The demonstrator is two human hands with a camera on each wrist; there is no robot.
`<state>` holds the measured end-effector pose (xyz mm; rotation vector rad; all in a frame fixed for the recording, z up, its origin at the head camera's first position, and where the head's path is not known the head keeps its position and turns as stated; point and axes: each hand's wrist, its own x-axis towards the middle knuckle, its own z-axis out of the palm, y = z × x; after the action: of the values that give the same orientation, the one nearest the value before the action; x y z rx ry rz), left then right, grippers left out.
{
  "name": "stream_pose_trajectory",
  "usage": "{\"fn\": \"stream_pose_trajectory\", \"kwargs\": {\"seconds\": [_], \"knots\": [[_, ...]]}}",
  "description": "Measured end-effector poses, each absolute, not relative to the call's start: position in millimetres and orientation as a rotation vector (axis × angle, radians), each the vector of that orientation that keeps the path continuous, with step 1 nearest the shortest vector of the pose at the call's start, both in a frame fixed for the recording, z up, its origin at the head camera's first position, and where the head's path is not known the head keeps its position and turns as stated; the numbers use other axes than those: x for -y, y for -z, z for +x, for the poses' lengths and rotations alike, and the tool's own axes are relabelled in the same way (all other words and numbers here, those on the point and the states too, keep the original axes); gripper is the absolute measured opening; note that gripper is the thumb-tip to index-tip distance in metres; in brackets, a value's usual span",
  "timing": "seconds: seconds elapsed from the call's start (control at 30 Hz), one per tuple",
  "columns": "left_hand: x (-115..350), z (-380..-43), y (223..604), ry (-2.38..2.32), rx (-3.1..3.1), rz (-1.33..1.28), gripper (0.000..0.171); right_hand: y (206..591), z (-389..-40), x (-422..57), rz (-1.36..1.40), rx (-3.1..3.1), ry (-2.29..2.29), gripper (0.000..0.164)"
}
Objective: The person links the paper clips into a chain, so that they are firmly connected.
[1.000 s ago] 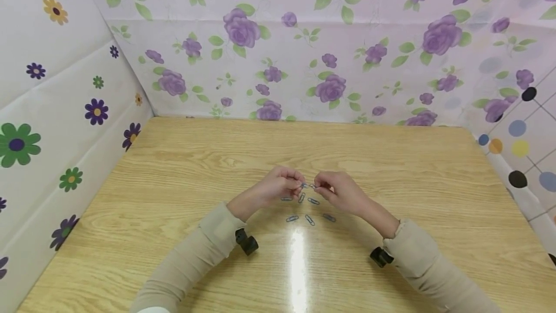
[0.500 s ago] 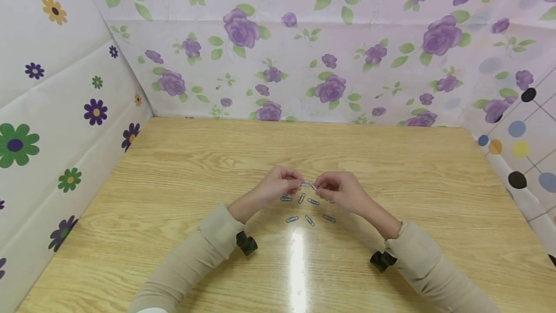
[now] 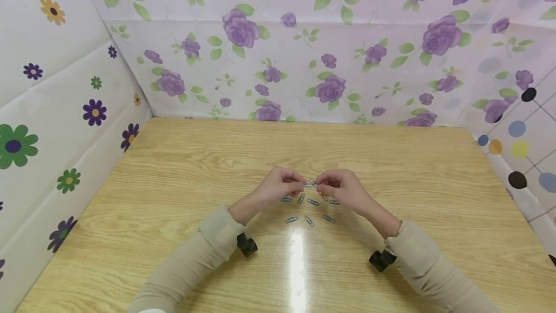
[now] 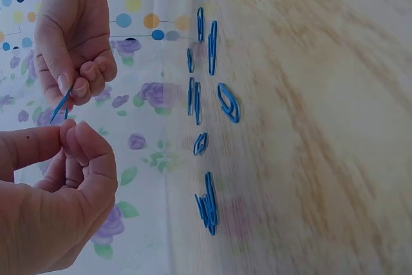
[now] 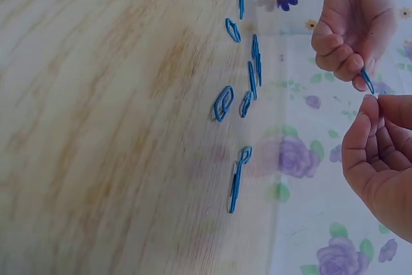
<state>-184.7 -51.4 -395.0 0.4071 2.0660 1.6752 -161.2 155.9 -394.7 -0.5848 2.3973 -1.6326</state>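
Above the wooden table my left hand (image 3: pixel 280 185) and right hand (image 3: pixel 340 187) meet almost fingertip to fingertip. Thumb and forefinger of the left hand pinch a small blue paper clip (image 5: pixel 367 80), which points toward the right fingertips in the right wrist view. A second blue paper clip (image 4: pixel 59 109) sticks out of the right hand's pinch in the left wrist view. Between the hands the two clips overlap in the head view; I cannot tell whether they are linked. The fingertips hide part of both.
Several loose blue paper clips (image 3: pixel 309 221) lie spread on the table (image 3: pixel 195 158) below and in front of the hands. Flowered sheeting (image 3: pixel 278 52) stands behind the table, with patterned sheets at both sides. A small black camera (image 3: pixel 246 244) sits at each wrist.
The left fingertips have shifted slightly right, and the clip in the right hand now tilts more upright. More loose clips show beside the right hand. Both hands keep their pinch.
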Motion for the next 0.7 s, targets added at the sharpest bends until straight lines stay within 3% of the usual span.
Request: {"fn": "stream_pose_trajectory", "kwargs": {"seconds": [0.7], "knots": [[47.0,-182.6,393.1,-1.819,-1.755,0.253,0.016,390.9,-159.9,-151.4,-0.634,-2.478,1.620,0.012]]}}
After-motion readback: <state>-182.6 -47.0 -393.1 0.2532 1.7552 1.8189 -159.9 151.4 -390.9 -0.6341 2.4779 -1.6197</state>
